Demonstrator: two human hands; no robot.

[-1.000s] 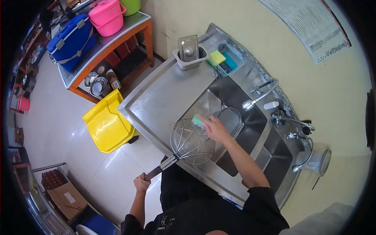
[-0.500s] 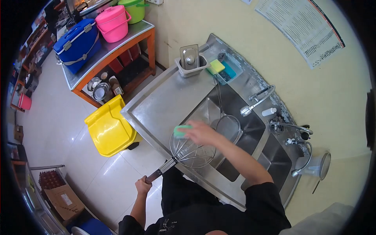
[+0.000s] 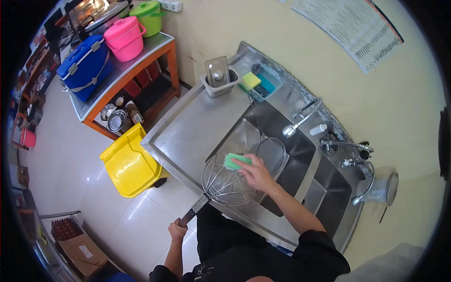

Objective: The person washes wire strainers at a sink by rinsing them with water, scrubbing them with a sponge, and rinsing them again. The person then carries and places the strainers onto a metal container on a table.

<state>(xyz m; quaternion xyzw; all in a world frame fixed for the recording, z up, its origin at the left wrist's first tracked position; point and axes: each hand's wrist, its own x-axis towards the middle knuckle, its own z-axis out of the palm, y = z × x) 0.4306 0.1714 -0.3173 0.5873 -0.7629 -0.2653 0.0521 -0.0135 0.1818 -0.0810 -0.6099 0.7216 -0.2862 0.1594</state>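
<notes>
My left hand is wrapped round the brown handle of a large wire skimmer, whose round spiral basket lies over the front edge of the steel sink counter. My right hand grips a green sponge at the upper rim of the basket, with the fingers on top of the sponge. Just beyond that hand, a round fine-mesh strainer rests in the left sink basin, its long handle pointing toward the back of the counter.
A steel container and a tub with a yellow sponge stand at the counter's back. Faucets line the wall side. A yellow bin stands left; beyond it, a table holds a blue cooler and pink bucket.
My right hand with the green sponge swept left over the basket, then came back right. My left hand still holds the handle. The view has shifted a little.
</notes>
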